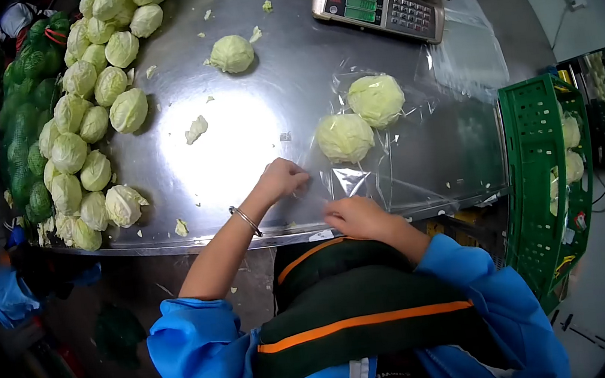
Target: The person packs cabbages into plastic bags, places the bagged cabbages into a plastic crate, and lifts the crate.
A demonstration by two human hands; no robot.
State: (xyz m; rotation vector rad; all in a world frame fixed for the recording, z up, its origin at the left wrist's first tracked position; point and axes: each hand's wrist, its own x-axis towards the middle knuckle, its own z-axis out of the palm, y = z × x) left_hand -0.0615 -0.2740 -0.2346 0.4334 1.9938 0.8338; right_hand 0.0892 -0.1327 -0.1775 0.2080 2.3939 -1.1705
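far to the left of the left hand, a green net sack [22, 121] full of cabbages stands beside a long pile of pale cabbages [73, 149] on the metal table [437, 146]. between that pile and the hand, beyond it, lies a leaf scrap [196, 129]; farther beyond the hand sits a lone cabbage [231, 54]. the left hand [285, 179], a bangle [245, 221] on its wrist, has its fingers curled close together at the near side of a clear bag [353, 180]; whether they grip its film i cannot tell. just beyond and between the hands, the bag lies around two cabbages [345, 138], touching each other. the right hand [357, 217] is nearer the body, fingers bent inward at the film, its grip also unclear. well beyond it are a scale [379, 4] and flat plastic bags [468, 48]; to its right stands a green crate [532, 183] with more cabbages [572, 148].
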